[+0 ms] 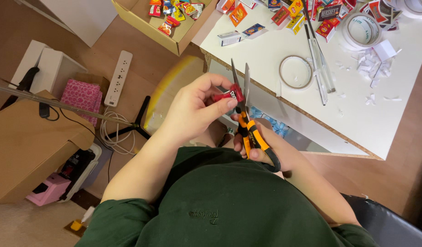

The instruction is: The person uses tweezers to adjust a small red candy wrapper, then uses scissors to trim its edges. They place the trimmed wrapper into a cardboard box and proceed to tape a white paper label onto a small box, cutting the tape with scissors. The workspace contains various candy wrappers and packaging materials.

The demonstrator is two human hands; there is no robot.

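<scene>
My left hand (195,107) pinches a small red paper cut-out (229,94) between thumb and fingers, in front of my chest. My right hand (261,148) grips orange-and-black scissors (245,121) by the handles. The scissor blades point up and are slightly apart, with the red cut-out lying between them. Both hands are held over my lap, just off the near-left edge of the white table (284,50).
On the table lie tape rolls (295,72), a clear ruler (318,59), white paper scraps (373,64) and several small printed packets (284,13). A cardboard box (174,36) of similar packets, a power strip (118,78), another cardboard box (28,146) and cables sit on the floor at left.
</scene>
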